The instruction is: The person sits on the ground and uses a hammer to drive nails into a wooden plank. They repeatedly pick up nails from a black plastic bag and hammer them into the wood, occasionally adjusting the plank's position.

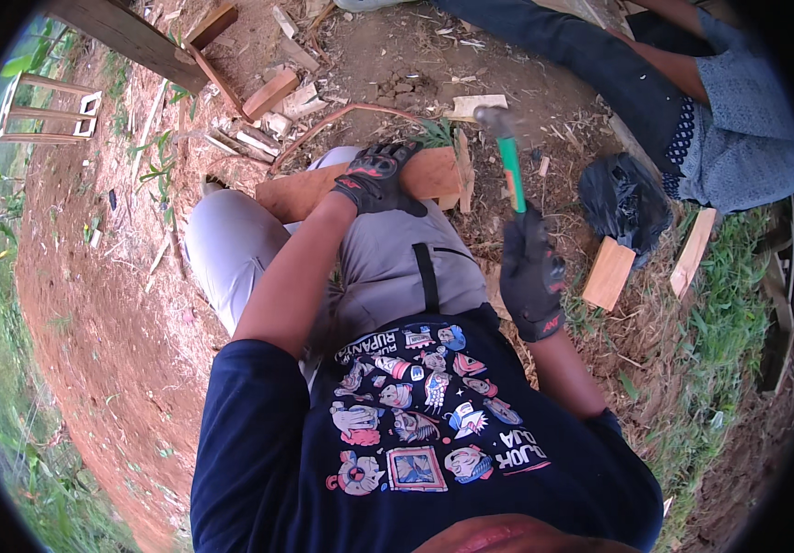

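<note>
A reddish-brown wooden board [435, 173] lies across my thighs. My left hand [378, 177], in a black glove, is closed over its middle, with the fingers across the top face. Off to the right, my gloved right hand [532, 272] grips a hammer [512, 170] by its green handle. The hammer is raised, its metal head up and apart from the board, slightly blurred. A thin pale wood piece [464, 173] shows beside the board's right end. The board's underside and the left fingertips are partly hidden.
At the upper right sits another person [590, 55], legs stretched out. A black plastic bag [624, 203] and cut wood blocks [610, 274] lie to my right. Wood offcuts [270, 94] are scattered ahead, near a wooden post [129, 41]. A wooden frame [47, 112] stands far left.
</note>
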`<state>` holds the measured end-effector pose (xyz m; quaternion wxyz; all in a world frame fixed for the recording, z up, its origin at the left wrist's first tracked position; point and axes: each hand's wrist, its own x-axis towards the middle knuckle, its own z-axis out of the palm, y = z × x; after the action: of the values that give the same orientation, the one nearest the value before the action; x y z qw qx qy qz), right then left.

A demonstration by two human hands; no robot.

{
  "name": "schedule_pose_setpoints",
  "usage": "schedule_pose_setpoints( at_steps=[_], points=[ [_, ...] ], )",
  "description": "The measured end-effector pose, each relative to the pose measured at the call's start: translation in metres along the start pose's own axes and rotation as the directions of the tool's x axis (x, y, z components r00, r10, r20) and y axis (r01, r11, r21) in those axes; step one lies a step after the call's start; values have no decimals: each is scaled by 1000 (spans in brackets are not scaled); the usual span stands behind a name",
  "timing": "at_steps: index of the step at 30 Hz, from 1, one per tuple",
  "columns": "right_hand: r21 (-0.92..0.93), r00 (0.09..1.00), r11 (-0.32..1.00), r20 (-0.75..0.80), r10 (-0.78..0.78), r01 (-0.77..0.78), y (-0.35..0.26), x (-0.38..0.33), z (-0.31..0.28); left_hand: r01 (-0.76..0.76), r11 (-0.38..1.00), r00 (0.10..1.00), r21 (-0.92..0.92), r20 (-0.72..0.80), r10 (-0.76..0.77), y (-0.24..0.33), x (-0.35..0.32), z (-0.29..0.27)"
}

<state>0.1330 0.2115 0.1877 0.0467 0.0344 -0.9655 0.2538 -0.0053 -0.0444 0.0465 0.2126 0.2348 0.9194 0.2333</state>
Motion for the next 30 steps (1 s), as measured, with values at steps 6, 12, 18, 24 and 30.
schedule_pose_setpoints(
  at_steps=[6,12,18,24,30],
  points=[
    [-3,993,993,-37,-116,116,-7,-10,1,40,994,999,-98,-33,-44,-5,-3,4],
    [-76,985,985,61,162,-157,8,-17,16,12,995,1000,-103,-5,-13,-5,4,3],
    [15,990,999,-135,-39,41,-18,-8,-16,41,995,998,-94,-38,-44,-6,-8,6],
    [-127,998,991,34,55,-50,25,-26,26,18,997,1000,-73,-18,-19,5,0,-3],
    [48,990,998,-139,-19,26,-17,-5,-9,105,992,992,-74,-58,-109,-1,-15,2]
  ],
)
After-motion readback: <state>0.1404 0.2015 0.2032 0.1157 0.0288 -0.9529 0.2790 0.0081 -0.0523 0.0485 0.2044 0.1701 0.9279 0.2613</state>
